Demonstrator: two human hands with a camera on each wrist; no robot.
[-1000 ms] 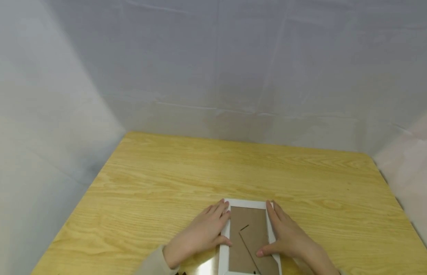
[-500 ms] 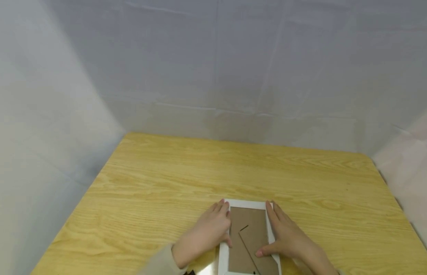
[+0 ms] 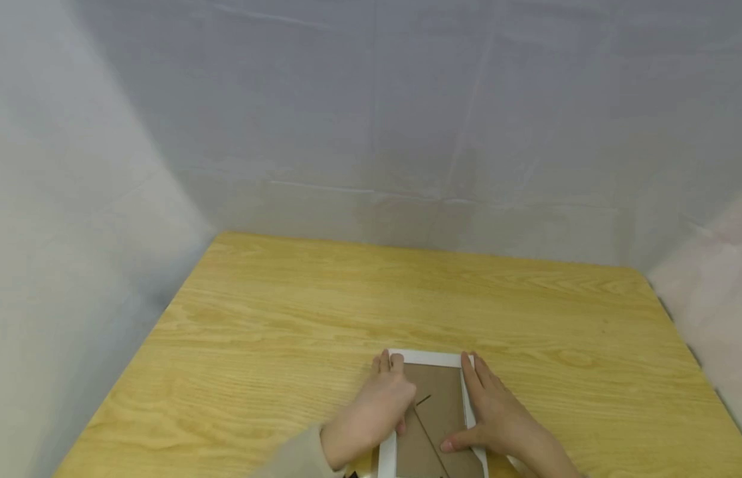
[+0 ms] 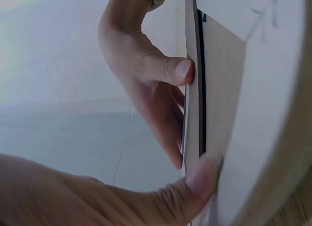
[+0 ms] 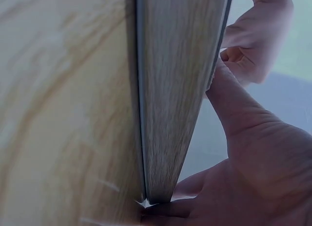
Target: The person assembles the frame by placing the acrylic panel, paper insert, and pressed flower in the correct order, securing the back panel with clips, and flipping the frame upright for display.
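A white picture frame lies face down at the table's near side, its brown backing board upward. Thin dark lines cross the board. My left hand holds the frame's left side near the far corner, fingers bent over the edge. In the left wrist view its thumb presses beside the dark gap between frame and board. Along the frame's right side, my right hand holds on, long fingers at the outer edge and thumb on the board. The right wrist view shows the wood-patterned side of the frame.
The wooden table extends behind and to both sides of the frame. Pale sheeting hangs behind the table and at its left and right. A small dark object shows at the bottom edge, too cut off to identify.
My left hand has shifted right over the frame's left edge and turned, its fingers more bent now. The right hand stays nearly where it was, and the frame has barely moved.
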